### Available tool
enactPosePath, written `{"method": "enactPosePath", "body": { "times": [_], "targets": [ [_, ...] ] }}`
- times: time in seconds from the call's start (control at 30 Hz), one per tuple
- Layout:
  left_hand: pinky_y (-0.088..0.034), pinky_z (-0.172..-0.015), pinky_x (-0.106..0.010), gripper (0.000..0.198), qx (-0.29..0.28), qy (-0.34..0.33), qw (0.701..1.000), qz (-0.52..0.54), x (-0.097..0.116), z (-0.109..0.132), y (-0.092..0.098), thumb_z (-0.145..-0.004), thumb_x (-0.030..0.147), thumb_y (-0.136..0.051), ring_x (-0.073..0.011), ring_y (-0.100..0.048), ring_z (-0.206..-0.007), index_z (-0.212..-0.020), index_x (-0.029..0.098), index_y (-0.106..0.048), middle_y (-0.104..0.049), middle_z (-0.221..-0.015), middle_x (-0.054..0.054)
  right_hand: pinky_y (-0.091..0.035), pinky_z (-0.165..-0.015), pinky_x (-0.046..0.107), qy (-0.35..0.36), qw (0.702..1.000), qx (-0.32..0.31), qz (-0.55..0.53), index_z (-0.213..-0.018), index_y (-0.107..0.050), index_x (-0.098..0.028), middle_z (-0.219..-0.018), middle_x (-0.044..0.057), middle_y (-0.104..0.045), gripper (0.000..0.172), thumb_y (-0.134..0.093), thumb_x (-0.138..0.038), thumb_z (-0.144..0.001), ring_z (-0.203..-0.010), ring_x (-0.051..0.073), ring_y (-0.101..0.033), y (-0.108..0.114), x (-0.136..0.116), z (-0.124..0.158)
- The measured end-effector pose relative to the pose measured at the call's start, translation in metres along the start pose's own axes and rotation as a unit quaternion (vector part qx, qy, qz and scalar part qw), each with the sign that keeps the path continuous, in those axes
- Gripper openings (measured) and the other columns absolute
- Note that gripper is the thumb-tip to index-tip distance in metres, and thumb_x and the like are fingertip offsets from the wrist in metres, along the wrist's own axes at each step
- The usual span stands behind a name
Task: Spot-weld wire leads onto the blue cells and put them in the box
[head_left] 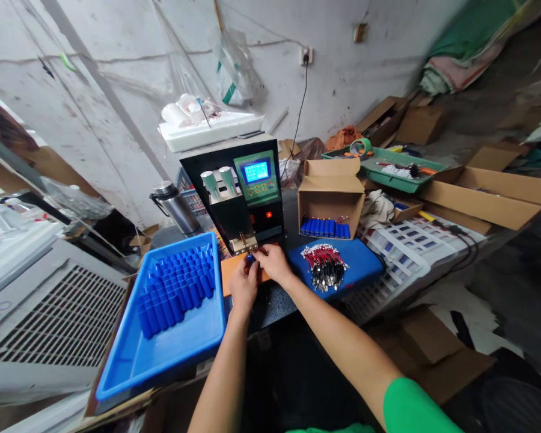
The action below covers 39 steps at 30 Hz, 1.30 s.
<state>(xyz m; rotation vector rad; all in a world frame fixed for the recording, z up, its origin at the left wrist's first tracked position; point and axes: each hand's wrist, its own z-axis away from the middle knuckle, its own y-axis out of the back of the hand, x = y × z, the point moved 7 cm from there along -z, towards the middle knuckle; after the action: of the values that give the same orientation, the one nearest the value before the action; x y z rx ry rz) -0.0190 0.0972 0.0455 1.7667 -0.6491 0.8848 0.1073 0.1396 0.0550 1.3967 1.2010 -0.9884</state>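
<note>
Both hands meet just below the head of a black spot welder with a green panel and lit blue screen. My left hand is closed around a small blue battery cell, of which only the tip shows. My right hand pinches at the same cell from the right; what its fingers hold is hidden. The hands rest over an orange pad. A blue tray with several blue cells lies to the left. A bundle of red wires with metal tabs lies on a blue lid to the right.
An open cardboard box behind the wires holds a row of blue cells. A steel kettle stands left of the welder. A green tray of tools and more cartons sit at the back right. A white grilled unit is at the left.
</note>
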Motion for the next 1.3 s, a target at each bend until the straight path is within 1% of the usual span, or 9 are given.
{"method": "enactPosePath", "body": {
  "times": [0.23, 0.4, 0.57, 0.67, 0.77, 0.87, 1.03, 1.13, 1.3],
  "targets": [
    [-0.048, -0.071, -0.03, 0.037, 0.004, -0.009, 1.0, -0.007, -0.001, 0.002, -0.001, -0.086, 0.044, -0.056, -0.0209, -0.068, -0.079, -0.109, 0.019, -0.071, -0.074, -0.088, -0.006, -0.048, -0.084, 0.033, 0.153, 0.955, 0.07, 0.244, -0.091, -0.07, -0.017, -0.091, 0.009, -0.071, 0.012, -0.063, -0.025, -0.086, -0.092, 0.023, -0.062, 0.036, -0.039, 0.022],
    [-0.049, -0.072, -0.031, 0.042, 0.009, -0.021, 0.999, -0.04, -0.006, 0.005, -0.002, -0.087, 0.042, -0.053, -0.0213, -0.068, -0.081, -0.118, 0.019, -0.068, -0.075, -0.091, -0.007, -0.035, -0.106, 0.044, 0.292, 0.899, 0.005, 0.326, -0.11, -0.069, -0.016, -0.115, 0.012, -0.068, 0.027, -0.065, -0.028, -0.086, -0.119, 0.029, -0.052, 0.028, -0.059, 0.035],
    [-0.051, -0.081, -0.033, 0.042, 0.0, -0.099, 0.994, -0.049, 0.0, 0.005, -0.003, -0.086, 0.042, -0.05, -0.0231, -0.068, -0.092, -0.115, 0.018, -0.069, -0.075, -0.1, -0.009, -0.039, -0.097, 0.038, 0.278, 0.869, -0.111, 0.394, -0.101, -0.071, -0.014, -0.093, 0.01, -0.075, 0.02, -0.055, -0.025, -0.095, -0.092, 0.022, -0.066, 0.009, -0.056, 0.033],
    [-0.053, -0.077, -0.033, 0.049, -0.002, -0.11, 0.992, -0.054, 0.001, 0.001, -0.002, -0.084, 0.05, -0.052, -0.023, -0.069, -0.088, -0.119, 0.019, -0.067, -0.075, -0.101, -0.008, -0.043, -0.088, 0.033, 0.272, 0.859, -0.104, 0.421, -0.097, -0.071, -0.013, -0.086, 0.01, -0.076, 0.022, -0.056, -0.029, -0.096, -0.084, 0.021, -0.068, 0.015, -0.052, 0.028],
    [-0.053, -0.076, -0.031, 0.052, -0.015, -0.11, 0.992, -0.065, 0.0, -0.005, -0.004, -0.083, 0.057, -0.054, -0.0225, -0.07, -0.088, -0.12, 0.022, -0.066, -0.075, -0.105, -0.006, -0.045, -0.086, 0.03, 0.275, 0.877, -0.029, 0.392, -0.101, -0.073, -0.015, -0.088, 0.008, -0.077, 0.022, -0.057, -0.031, -0.096, -0.084, 0.019, -0.069, 0.048, -0.046, 0.018],
    [-0.052, -0.076, -0.031, 0.049, -0.017, -0.116, 0.988, -0.102, 0.001, -0.008, -0.006, -0.084, 0.059, -0.053, -0.0227, -0.07, -0.09, -0.116, 0.024, -0.068, -0.074, -0.105, -0.006, -0.048, -0.088, 0.03, 0.251, 0.895, 0.101, 0.353, -0.109, -0.073, -0.017, -0.092, 0.008, -0.077, 0.025, -0.057, -0.031, -0.096, -0.089, 0.02, -0.07, 0.112, -0.032, 0.005],
    [-0.049, -0.069, -0.03, 0.046, 0.012, -0.1, 0.98, -0.169, 0.005, -0.008, -0.007, -0.087, 0.057, -0.05, -0.0216, -0.069, -0.084, -0.114, 0.025, -0.069, -0.073, -0.1, -0.005, -0.049, -0.094, 0.036, 0.21, 0.87, 0.245, 0.374, -0.113, -0.072, -0.013, -0.106, 0.013, -0.076, 0.027, -0.057, -0.026, -0.096, -0.1, 0.024, -0.069, 0.213, 0.005, -0.018],
    [-0.047, -0.068, -0.029, 0.043, 0.022, -0.116, 0.976, -0.18, 0.008, -0.007, -0.008, -0.089, 0.055, -0.049, -0.02, -0.068, -0.082, -0.113, 0.025, -0.069, -0.073, -0.1, -0.005, -0.048, -0.098, 0.038, 0.176, 0.852, 0.244, 0.428, -0.117, -0.07, -0.012, -0.106, 0.015, -0.075, 0.027, -0.055, -0.021, -0.095, -0.103, 0.024, -0.067, 0.234, 0.034, -0.032],
    [-0.047, -0.065, -0.03, 0.038, 0.036, -0.156, 0.971, -0.18, 0.01, -0.007, -0.006, -0.089, 0.051, -0.05, -0.0207, -0.067, -0.079, -0.111, 0.026, -0.069, -0.074, -0.1, -0.005, -0.042, -0.106, 0.038, 0.114, 0.846, 0.201, 0.481, -0.115, -0.069, -0.01, -0.11, 0.016, -0.073, 0.028, -0.049, -0.014, -0.097, -0.109, 0.023, -0.064, 0.224, 0.071, -0.047]
  ]
}}
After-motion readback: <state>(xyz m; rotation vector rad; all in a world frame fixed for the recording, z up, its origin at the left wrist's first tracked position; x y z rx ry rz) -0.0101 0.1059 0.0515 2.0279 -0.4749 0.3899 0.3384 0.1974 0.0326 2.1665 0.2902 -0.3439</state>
